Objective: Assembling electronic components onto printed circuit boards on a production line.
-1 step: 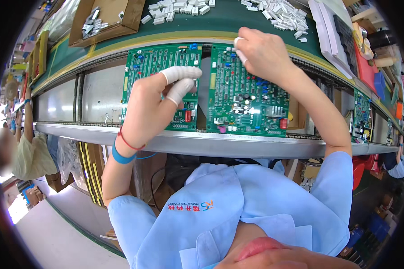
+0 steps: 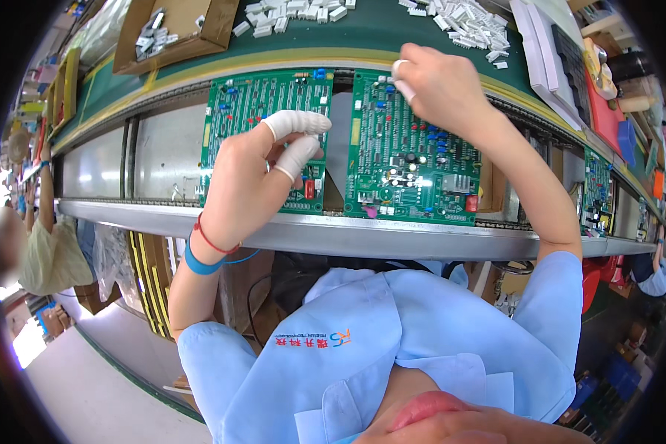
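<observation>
Head view, nearest first: a long silver metal rail [image 2: 348,238] runs in front of me along the near edges of two green, component-filled circuit boards. My left hand [image 2: 237,166], white cots on thumb and forefinger, is over the right half of the left green circuit board [image 2: 263,96], its covered tips almost together; I cannot tell whether they pinch anything. My right hand [image 2: 445,83] is curled over the far left corner of the right green circuit board [image 2: 414,177]; its fingertips are partly hidden, so I cannot tell what they hold. The boards seem to span the rails for support along both edges, leaving their faces reachable. Between their facing edges is only a narrow gap; sideways room is wider beyond the left board's left edge. Past the far rail, white plastic connectors [image 2: 462,26] lie loose on the green bench [image 2: 377,29], probably for easy picking, beside a brown cardboard box [image 2: 192,52].
</observation>
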`<state>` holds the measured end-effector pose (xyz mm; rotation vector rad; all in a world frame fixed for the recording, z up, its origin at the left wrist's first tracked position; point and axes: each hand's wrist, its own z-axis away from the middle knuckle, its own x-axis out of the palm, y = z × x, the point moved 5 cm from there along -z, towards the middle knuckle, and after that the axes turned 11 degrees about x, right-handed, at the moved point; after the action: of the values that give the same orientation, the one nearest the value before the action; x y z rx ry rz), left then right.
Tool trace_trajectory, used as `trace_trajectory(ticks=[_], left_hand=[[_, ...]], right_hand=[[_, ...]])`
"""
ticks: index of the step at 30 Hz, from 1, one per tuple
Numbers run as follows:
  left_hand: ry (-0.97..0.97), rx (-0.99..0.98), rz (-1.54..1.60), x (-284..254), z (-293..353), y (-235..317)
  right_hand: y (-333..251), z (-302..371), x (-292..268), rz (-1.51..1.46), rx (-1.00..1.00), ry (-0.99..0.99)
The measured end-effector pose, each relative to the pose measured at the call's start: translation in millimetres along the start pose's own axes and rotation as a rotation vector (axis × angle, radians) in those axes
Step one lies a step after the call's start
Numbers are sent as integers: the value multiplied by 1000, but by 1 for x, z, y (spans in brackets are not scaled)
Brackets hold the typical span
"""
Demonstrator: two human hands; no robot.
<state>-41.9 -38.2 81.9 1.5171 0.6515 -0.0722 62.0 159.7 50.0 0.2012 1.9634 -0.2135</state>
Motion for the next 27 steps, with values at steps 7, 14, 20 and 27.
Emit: trace_trajectory(ticks=[7, 14, 20, 27], left_hand=[[-1, 11, -204, 31, 20, 7], [-161, 32, -691, 51, 14, 4], [-303, -33, -810, 65, 9, 2], [-372, -72, -797, 68, 4, 4]], right_hand=[[73, -10, -37, -52, 412, -177], [88, 13, -29, 126, 269, 44], [98, 17, -22, 214, 221, 105], [102, 21, -19, 199, 157, 222]])
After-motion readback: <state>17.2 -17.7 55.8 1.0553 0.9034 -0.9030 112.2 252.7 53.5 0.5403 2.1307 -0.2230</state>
